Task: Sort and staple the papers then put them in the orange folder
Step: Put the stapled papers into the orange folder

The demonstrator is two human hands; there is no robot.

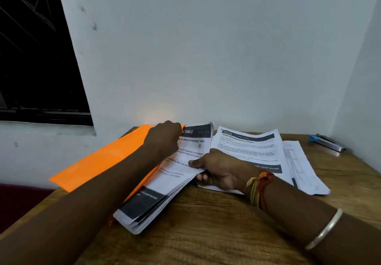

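Stack of printed white papers point(175, 174), thick, lies partly on a flat orange folder point(103, 159) at centre frame, on a wooden table point(206, 227).
Right hand point(216, 172) pinches the stack's right edge, thumb on top, fingers beneath. Left hand point(162, 139) is curled at its upper left corner; whether it grips paper or folder cannot be told. Loose printed sheets point(257, 147) lie right of centre; a blue and silver stapler point(327, 142) sits far right.

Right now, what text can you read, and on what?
"G TABLE": header band, top page of the paper stack
"of Small Grooming Tools": same page, below
"Wipe Baseboards Clean": loose sheet to its right
Body text and header numbers: too blurred to read
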